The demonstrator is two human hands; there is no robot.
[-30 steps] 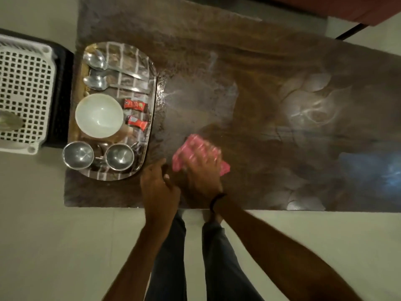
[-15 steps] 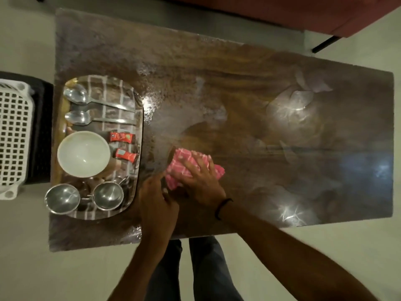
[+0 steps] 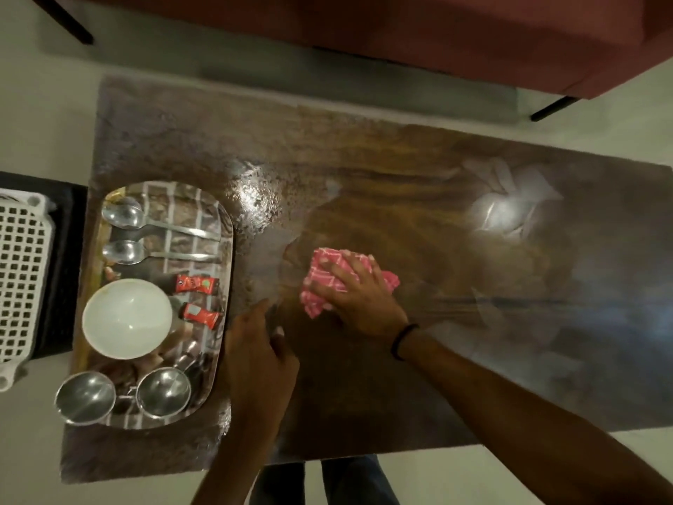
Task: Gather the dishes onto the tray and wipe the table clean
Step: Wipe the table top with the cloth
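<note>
On the table, head view: the only view given, looking down over the work
Cloth: a pink patterned cloth (image 3: 329, 282) lies bunched on the table (image 3: 400, 184) near its middle, well apart from the tray (image 3: 224, 227)
Cloth handling: it looks soft, light and limp, likely damp; it should fold and slide under a flat palm, so pressing down on its middle suits it better than pinching an edge
Right hand: the right hand (image 3: 360, 297) lies flat on top of the cloth, fingers spread, pressing it to the table; the cloth pokes out beyond the fingers on the far and left sides
Left hand: the left hand (image 3: 260, 355) rests on the table between the tray and the cloth, fingers loosely curled and holding nothing, just beside the cloth but not touching it
Tray contents: two spoons (image 3: 124, 215), a white bowl (image 3: 127, 318), two steel cups (image 3: 164, 393) and two red sachets (image 3: 196, 284) sit on the tray at the table's left end
Table surface: glossy and hard, with a wet-looking speckled patch (image 3: 255, 198) beyond the cloth, probably slippery under it
Task state: dishes appear gathered; wiping seems the step in hand
</note>
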